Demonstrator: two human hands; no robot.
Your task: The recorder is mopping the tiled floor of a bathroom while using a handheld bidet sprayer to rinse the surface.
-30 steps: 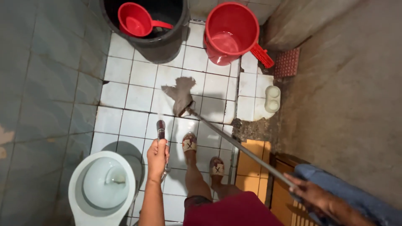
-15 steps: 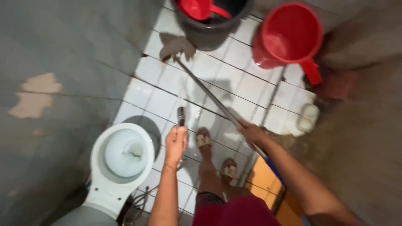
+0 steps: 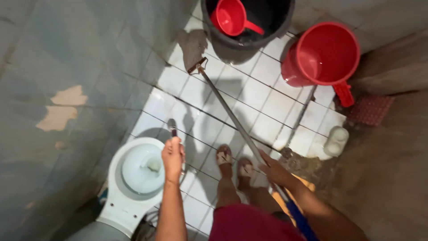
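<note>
Nearest the camera, at the bottom edge of the white tiled floor (image 3: 263, 96), two sandalled feet (image 3: 234, 161) stand side by side above a dark red garment. Left hand (image 3: 173, 157) is closed around the handle of a small spray nozzle (image 3: 172, 127), held just above the right rim of a white toilet bowl (image 3: 133, 178); nozzle tip points away, toward the far wall. Toilet sits at the floor's left edge, against grey-blue wall tiles with patches of bare plaster. Right hand (image 3: 274, 168) grips a long metal-handled floor brush (image 3: 223, 105) low on its shaft, fingers wrapped round it. Shaft slants up and left across the floor; brush head (image 3: 197, 65) rests on the tiles at the far left corner, just beside a black bucket (image 3: 249, 42). Red dipper (image 3: 232, 18) lies inside that bucket. Red bucket (image 3: 327, 56) stands right of it, near the floor's far right edge. White bottle (image 3: 336, 140) lies on the right edge, near broken tiles.
</note>
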